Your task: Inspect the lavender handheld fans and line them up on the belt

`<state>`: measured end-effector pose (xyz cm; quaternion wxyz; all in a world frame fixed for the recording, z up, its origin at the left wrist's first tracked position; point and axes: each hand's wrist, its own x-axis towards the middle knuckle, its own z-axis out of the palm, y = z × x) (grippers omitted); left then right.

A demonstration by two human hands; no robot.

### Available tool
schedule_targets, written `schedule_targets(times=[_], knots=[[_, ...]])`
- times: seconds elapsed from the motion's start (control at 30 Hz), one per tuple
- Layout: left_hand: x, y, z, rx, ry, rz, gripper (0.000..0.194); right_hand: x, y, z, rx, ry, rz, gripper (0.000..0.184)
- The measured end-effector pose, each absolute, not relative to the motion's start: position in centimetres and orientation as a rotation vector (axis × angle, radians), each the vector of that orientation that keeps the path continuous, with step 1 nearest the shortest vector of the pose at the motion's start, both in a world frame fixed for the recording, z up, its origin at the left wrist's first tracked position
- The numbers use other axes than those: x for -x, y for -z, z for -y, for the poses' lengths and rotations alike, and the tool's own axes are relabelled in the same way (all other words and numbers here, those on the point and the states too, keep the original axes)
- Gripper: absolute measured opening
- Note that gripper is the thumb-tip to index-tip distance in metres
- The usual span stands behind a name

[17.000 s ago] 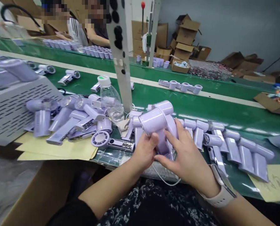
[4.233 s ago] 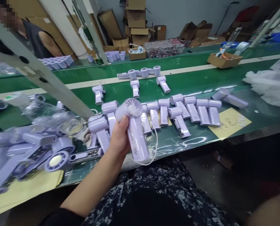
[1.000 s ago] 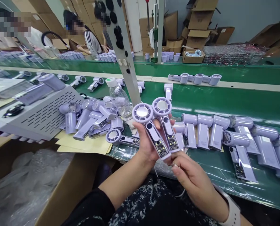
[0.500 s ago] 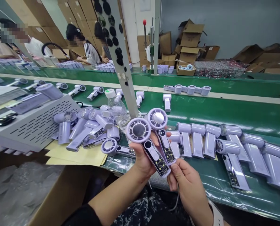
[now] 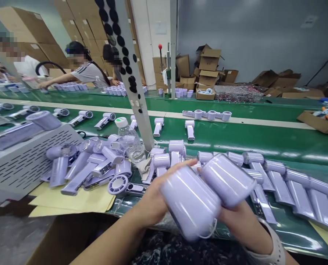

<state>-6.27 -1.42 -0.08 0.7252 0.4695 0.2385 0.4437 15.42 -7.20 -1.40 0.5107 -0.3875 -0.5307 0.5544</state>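
Two lilac handheld fans (image 5: 190,200) are held side by side close to the camera, their round barrel heads (image 5: 227,178) tipped toward me. My left hand (image 5: 153,198) is wrapped round them from the left, thumb over the top. My right hand (image 5: 242,221), a pale watch on its wrist, is closed under them from the right; a thin white cord loops below the fans. The handles are hidden behind the heads.
A row of lilac fans (image 5: 291,184) lies on the green bench to the right, and a heap of fans (image 5: 89,165) with a water bottle (image 5: 128,141) to the left. A slotted grey box (image 5: 23,162), a slanted white post (image 5: 131,73), a green conveyor (image 5: 235,129) and people beyond.
The two fans have been tipped over: half a second ago their grilles and open handles faced me upright, now their barrels point at me, lower and closer. The view has lifted.
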Motion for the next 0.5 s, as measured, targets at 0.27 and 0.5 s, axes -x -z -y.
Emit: schedule_targets(times=[0.27,0.5], knots=[[4.7,0.6,2.1,-0.860,-0.986,-0.402,0.048,-15.6,0.2,7.3,0.865,-1.465,0.922,0.034],[4.3,1.0,2.9,-0.972,-0.913,-0.314,0.047,-15.4,0.4,9.0,0.750,-1.480,0.990,0.025]])
